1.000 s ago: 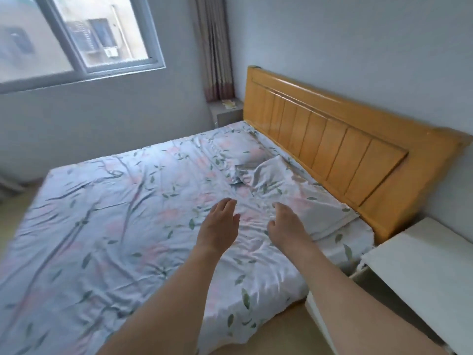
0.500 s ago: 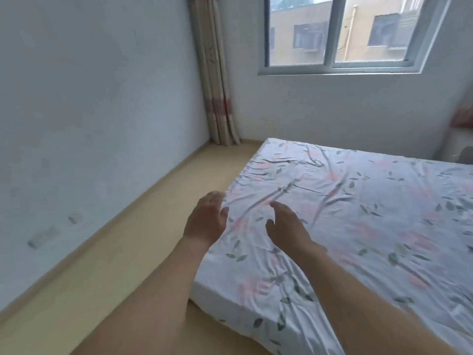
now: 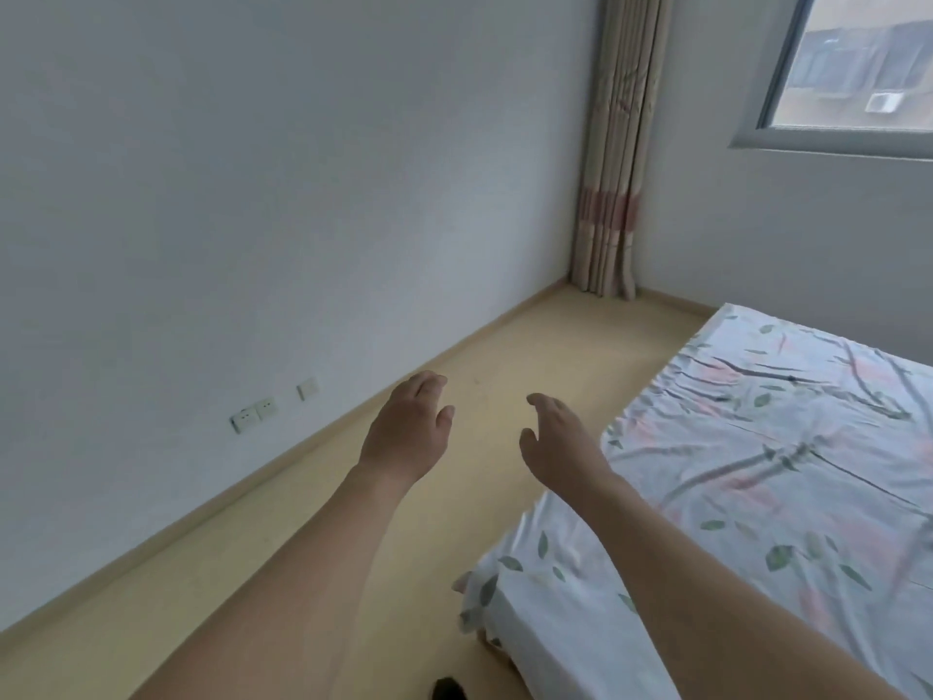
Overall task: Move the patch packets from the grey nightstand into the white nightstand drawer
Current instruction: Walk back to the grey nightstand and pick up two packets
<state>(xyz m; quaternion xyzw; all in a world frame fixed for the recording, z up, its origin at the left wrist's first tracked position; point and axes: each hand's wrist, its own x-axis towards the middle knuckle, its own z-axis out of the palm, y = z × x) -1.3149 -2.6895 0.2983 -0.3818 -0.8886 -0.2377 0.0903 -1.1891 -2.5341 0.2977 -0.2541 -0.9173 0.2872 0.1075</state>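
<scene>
Both of my bare arms reach forward over the floor. My left hand (image 3: pixel 408 427) is empty, palm down, with its fingers loosely spread. My right hand (image 3: pixel 554 440) is empty too, its fingers slightly curled and apart, just left of the bed's corner. Neither nightstand, nor the drawer, nor any patch packet shows in the head view.
A bed (image 3: pixel 767 477) with a floral sheet fills the right side. A strip of beige floor (image 3: pixel 469 356) runs between the bed and the white wall (image 3: pixel 252 194), which carries low sockets (image 3: pixel 255 414). A curtain (image 3: pixel 613 159) hangs in the far corner beside a window (image 3: pixel 858 68).
The view has swung left, from the headboard and white nightstand, past the bed's foot, to the wall and floor. Both hands stay empty and now hover over floor instead of the sheet.
</scene>
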